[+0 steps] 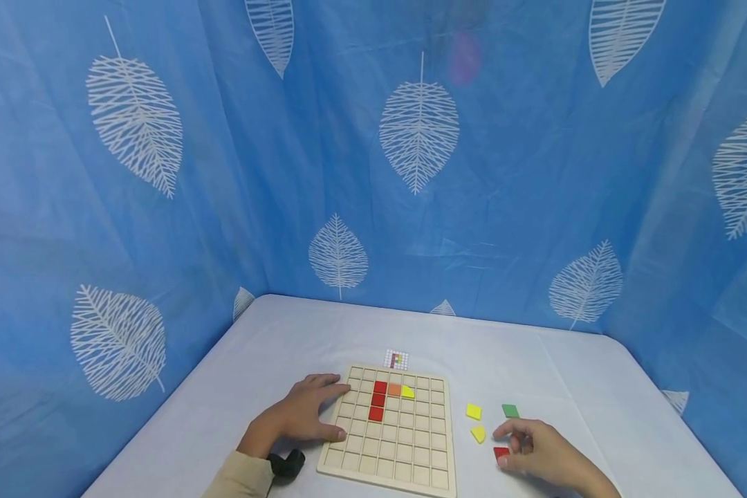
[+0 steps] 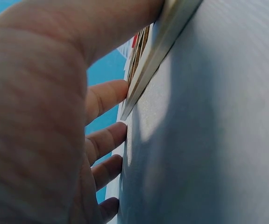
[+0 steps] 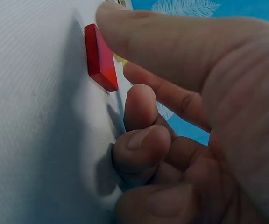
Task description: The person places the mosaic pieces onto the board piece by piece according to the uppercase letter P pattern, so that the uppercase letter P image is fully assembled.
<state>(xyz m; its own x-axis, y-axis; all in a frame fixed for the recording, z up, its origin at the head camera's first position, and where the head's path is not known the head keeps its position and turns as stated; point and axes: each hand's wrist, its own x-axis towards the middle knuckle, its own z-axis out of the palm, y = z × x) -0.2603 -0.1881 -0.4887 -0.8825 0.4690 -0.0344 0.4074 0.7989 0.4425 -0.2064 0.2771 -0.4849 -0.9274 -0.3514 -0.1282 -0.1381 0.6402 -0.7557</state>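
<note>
My left hand (image 1: 305,409) rests at the left edge of the wooden grid board (image 1: 404,437), thumb and forefinger on the rim; the left wrist view shows its other fingers (image 2: 107,140) spread on the cloth. Three red tiles (image 1: 377,400) stand in a column on the board, with an orange tile (image 1: 395,389) and a yellow rounded tile (image 1: 407,392) beside the top one. To the right, my right hand (image 1: 544,453) is over a loose red tile (image 1: 501,454), thumb at its edge and forefinger apart from the thumb. The right wrist view shows this red tile (image 3: 99,60) flat on the cloth.
Two loose yellow pieces, a square (image 1: 474,411) and a rounded one (image 1: 478,434), lie right of the board. A green tile (image 1: 510,411) lies beyond my right hand. Behind the board is a small pattern card (image 1: 396,359). Blue leaf-print curtains surround the white table (image 1: 324,325).
</note>
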